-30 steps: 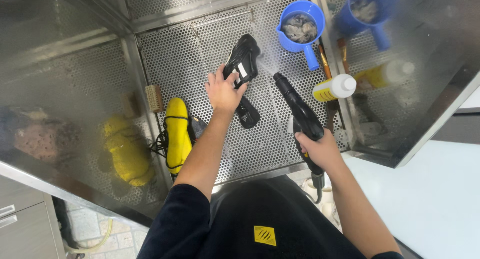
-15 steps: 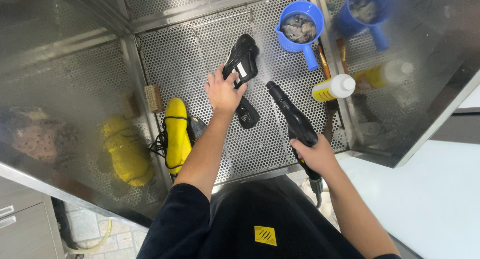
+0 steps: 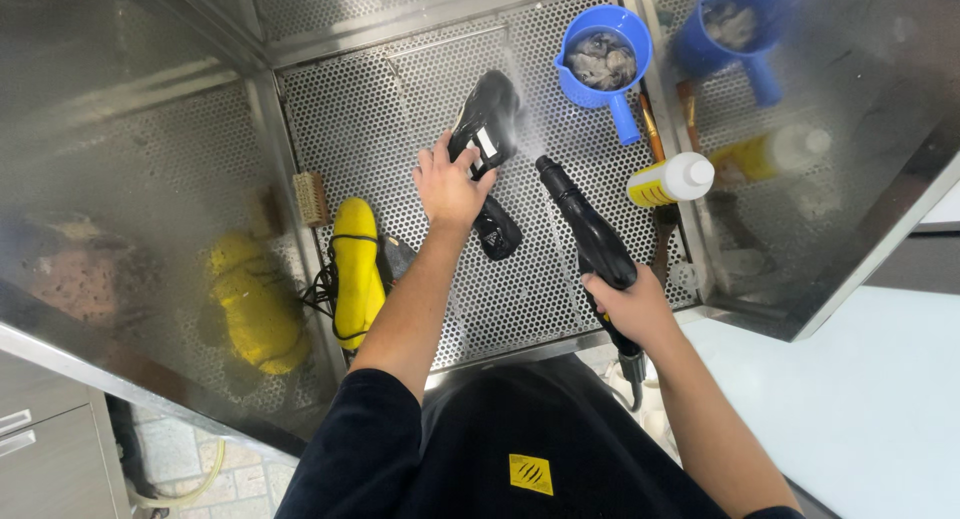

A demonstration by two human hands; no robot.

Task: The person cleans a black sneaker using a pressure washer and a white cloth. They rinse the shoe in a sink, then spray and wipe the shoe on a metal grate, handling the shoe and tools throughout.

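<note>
While my left hand [image 3: 450, 184] grips the black shoe [image 3: 487, 129] mid-grate [image 3: 340, 109], toe toward the back edge, my right hand [image 3: 630, 309] clasps the spray gun [image 3: 585, 229], nozzle aimed at it from just right.

By my left hand [image 3: 450, 187], the black shoe [image 3: 487, 129] carries a small white rectangular label. Right of my spray gun [image 3: 585, 237] lies a yellow bottle [image 3: 670, 181] with a white cap. My dark shirt bears a yellow square patch [image 3: 530, 474].
</note>
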